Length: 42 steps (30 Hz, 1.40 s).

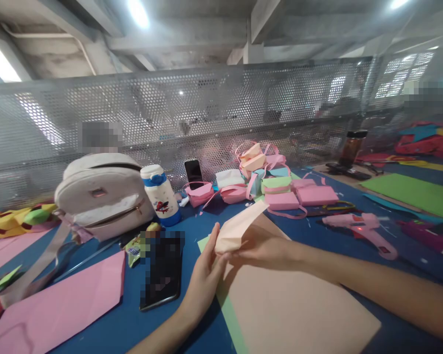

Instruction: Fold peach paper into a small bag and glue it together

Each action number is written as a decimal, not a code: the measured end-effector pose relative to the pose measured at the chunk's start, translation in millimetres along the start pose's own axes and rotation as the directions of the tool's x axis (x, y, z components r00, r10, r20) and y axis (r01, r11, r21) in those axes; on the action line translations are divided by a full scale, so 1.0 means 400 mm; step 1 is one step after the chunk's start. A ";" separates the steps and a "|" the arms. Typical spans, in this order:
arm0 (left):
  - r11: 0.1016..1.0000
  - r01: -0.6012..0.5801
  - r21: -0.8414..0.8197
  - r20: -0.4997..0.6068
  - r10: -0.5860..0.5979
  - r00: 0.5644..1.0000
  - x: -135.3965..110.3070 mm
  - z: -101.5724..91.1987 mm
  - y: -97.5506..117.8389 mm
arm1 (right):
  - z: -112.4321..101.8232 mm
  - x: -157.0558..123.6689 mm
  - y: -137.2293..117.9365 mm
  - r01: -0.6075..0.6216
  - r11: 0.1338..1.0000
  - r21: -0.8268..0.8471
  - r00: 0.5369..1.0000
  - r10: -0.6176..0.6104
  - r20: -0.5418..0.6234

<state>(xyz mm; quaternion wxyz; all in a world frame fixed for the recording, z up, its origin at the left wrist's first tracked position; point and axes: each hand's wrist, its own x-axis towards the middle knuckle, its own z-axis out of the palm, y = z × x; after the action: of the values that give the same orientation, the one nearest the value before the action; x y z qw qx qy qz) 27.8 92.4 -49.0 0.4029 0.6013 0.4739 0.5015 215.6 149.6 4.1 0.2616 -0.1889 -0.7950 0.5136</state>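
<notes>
Folded peach paper [232, 232] lies between the left fingers [208, 249] and right fingers [246, 251], both gripping it low

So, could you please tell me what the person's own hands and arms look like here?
The left hand and right hand are both ungloved. The left forearm and right forearm show no sleeve, watch or bracelet. Some fingers are hidden, so rings cannot be ruled out.

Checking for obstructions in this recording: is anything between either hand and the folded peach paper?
Nothing visible is: the left hand and the right hand both hold the folded peach paper directly, above a flat peach sheet.
</notes>
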 end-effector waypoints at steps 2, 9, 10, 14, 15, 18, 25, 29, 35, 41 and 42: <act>1.000 -0.002 -0.008 -0.014 0.002 1.000 0.002 -0.001 0.001 | -0.011 -0.007 -0.015 -0.005 1.000 0.002 1.000 0.005 0.026; 0.997 -0.069 -0.043 -0.048 0.067 0.997 0.005 -0.003 -0.002 | -0.070 0.015 -0.034 0.135 0.962 -0.235 0.986 -0.109 0.123; 0.996 -0.075 -0.047 -0.048 0.073 0.996 0.005 -0.003 -0.002 | -0.077 0.020 -0.032 0.157 0.947 -0.281 0.983 -0.122 0.137; 0.995 -0.076 -0.070 -0.061 0.072 0.996 0.006 -0.002 0.002 | -0.079 0.019 -0.027 0.129 0.914 -0.385 0.989 -0.092 0.114; 0.995 -0.072 -0.074 -0.069 0.067 0.995 0.007 -0.003 0.003 | -0.073 0.015 -0.028 0.094 0.922 -0.374 0.994 -0.064 0.093; 0.995 -0.054 -0.084 -0.112 0.045 0.993 0.009 -0.003 0.006 | -0.046 0.007 -0.028 -0.003 0.968 -0.251 0.999 0.014 0.043; 0.992 -0.025 -0.126 -0.266 -0.010 0.964 0.010 0.003 0.010 | 0.011 0.021 0.013 -0.049 0.996 0.068 0.998 0.051 -0.033; 0.989 0.057 -0.139 -0.138 -0.076 0.988 0.001 0.014 0.022 | 0.031 0.017 0.016 -0.057 0.961 0.271 0.996 0.074 -0.055; 0.991 0.074 -0.111 0.027 -0.072 0.997 -0.009 0.023 0.055 | 0.039 0.007 -0.009 -0.119 0.935 0.334 0.991 0.131 -0.015; 0.989 0.095 -0.112 0.129 -0.080 0.988 -0.017 0.031 0.067 | 0.041 -0.002 0.000 -0.180 0.882 0.435 0.982 0.186 0.029; 0.991 0.090 -0.103 0.141 -0.075 0.987 -0.018 0.031 0.065 | 0.041 -0.002 0.004 -0.179 0.884 0.431 0.983 0.178 0.043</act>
<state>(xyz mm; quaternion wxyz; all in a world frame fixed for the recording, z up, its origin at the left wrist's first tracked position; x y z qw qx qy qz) 44.1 79.3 -27.6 0.4873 0.5912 0.4413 0.4671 206.1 138.1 -3.0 0.2479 -0.1975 -0.6404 0.6996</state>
